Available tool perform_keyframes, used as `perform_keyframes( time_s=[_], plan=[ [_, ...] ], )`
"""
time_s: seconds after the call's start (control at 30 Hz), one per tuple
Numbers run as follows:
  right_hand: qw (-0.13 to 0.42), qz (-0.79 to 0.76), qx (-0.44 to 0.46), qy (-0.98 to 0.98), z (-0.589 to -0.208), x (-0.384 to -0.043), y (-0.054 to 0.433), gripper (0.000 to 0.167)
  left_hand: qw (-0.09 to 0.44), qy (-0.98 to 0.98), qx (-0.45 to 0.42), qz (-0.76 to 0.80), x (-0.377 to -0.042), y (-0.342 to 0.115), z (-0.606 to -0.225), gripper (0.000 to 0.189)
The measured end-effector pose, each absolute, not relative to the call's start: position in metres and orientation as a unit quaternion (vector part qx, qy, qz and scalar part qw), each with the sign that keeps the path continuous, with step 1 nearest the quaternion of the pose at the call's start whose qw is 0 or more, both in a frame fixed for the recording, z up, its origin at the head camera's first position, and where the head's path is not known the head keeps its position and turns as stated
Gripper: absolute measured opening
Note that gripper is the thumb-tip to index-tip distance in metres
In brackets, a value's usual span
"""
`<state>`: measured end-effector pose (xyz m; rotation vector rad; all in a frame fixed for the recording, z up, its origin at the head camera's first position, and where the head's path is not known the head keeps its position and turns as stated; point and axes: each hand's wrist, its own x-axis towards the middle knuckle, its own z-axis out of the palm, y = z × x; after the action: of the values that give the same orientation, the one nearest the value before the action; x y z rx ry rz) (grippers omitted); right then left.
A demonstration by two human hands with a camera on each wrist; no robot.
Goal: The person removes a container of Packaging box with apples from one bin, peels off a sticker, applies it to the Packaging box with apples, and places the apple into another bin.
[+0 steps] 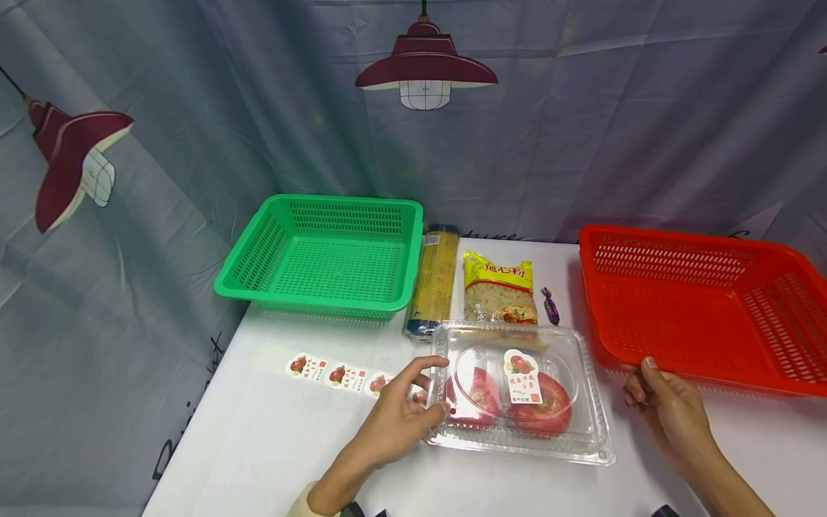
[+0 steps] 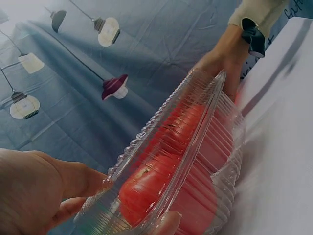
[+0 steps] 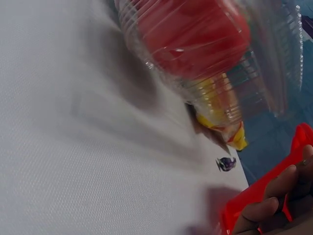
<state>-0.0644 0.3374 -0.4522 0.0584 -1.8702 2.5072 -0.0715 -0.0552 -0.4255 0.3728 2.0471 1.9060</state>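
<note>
My left hand [image 1: 395, 422] grips the left edge of a clear plastic clamshell box [image 1: 597, 434], thumb on the near side and fingers on the far side. Red tomatoes [image 1: 545, 408] show through the lid, which carries a white fruit-printed label [image 1: 523, 379]. In the right wrist view the box's shadow falls on the table beneath it. My right hand [image 1: 675, 413] holds nothing, its fingers loosely bent beside the front rim of the red basket [image 1: 711, 377], to the right of the box. The right fingers [image 3: 281, 183] overlap the basket in that wrist view.
A green basket [image 1: 336, 269] stands at the back left. Between the baskets lie a long spaghetti pack [image 1: 436, 276], a yellow macaroni bag [image 1: 497, 291] and a purple wrapped candy [image 1: 550, 306]. A strip of fruit stickers [image 1: 329, 375] runs partly behind my left hand.
</note>
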Motion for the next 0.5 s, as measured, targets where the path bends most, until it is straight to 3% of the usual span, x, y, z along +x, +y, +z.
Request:
perform_keyframes(
  time_s=[0.5],
  plan=[
    [0.020, 0.797, 0.018, -0.603, -0.453, -0.064, 0.336, 0.038, 0.170, 0.706, 0.142, 0.673, -0.073, -0.056, -0.401, 0.057]
  ],
)
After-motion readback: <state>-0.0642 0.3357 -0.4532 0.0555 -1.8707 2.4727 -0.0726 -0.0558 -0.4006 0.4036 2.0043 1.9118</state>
